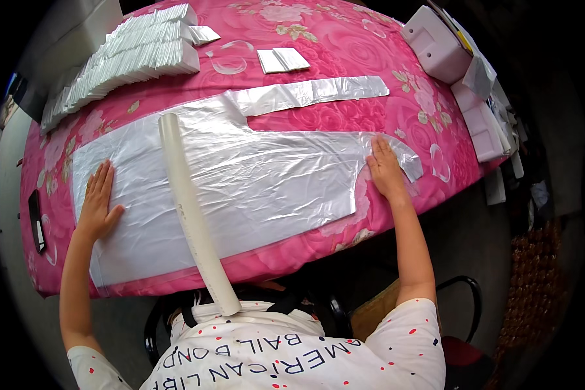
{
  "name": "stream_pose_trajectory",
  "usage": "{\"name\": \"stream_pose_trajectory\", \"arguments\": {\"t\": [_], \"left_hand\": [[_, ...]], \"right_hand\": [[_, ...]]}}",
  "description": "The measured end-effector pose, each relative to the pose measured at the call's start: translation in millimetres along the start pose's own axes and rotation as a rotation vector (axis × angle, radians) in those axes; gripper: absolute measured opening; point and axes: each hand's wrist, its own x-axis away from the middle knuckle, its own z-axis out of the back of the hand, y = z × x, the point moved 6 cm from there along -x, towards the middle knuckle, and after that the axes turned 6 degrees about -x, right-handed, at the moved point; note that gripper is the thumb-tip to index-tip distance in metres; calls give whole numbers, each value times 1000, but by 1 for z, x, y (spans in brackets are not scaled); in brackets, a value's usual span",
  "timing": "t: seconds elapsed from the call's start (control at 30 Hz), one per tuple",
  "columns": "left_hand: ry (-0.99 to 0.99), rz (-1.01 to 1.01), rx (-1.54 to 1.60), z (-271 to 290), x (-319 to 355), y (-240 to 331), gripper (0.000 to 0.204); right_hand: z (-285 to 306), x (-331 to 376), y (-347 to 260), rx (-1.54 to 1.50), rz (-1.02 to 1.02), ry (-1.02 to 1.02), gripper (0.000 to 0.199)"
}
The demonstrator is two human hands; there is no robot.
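Note:
A thin white translucent plastic apron point(279, 172) lies spread over the table, wrinkled and shiny, with one long strap point(318, 92) stretched out along its far side. My left hand point(97, 203) rests flat on the apron's left end, fingers stretched and thumb apart. At the other end, my right hand point(385, 170) presses flat near the curved cutout, by the short strap end point(406, 159). Across the apron, left of the middle, lies a long white plastic pipe point(195, 214); its near end juts past the table edge toward my body. Neither hand holds anything.
A pink floral cloth point(344, 45) covers the table. Rows of folded white packets point(136, 49) stand at the far left, with a few folded pieces point(283, 60) near the middle. White foam boxes point(439, 49) line the right edge. A dark phone-like object point(37, 221) lies at the left edge.

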Motion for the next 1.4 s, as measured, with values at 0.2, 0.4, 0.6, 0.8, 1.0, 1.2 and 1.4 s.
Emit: {"name": "stream_pose_trajectory", "arguments": {"t": [0.2, 0.4, 0.6, 0.8, 1.0, 1.2, 1.4], "left_hand": [[197, -70, -43, 18, 7, 56, 79], [141, -233, 440, 18, 17, 152, 84], [226, -275, 518, 26, -8, 200, 86], [189, -292, 305, 41, -30, 250, 72], [194, -280, 264, 44, -38, 263, 67], [196, -259, 250, 43, -39, 268, 67], [187, -282, 301, 45, -40, 269, 72]], "right_hand": [[26, 14, 43, -23, -140, 115, 41], [29, 9, 33, -50, -171, 235, 41], [23, -2, -11, -88, -77, 267, 40], [-9, 8, -164, -336, 374, 12, 44], [-45, 1, -186, -178, 404, -136, 57], [-25, -16, -75, -17, 208, -100, 56], [13, -4, 25, 222, -228, 58, 52]]}}
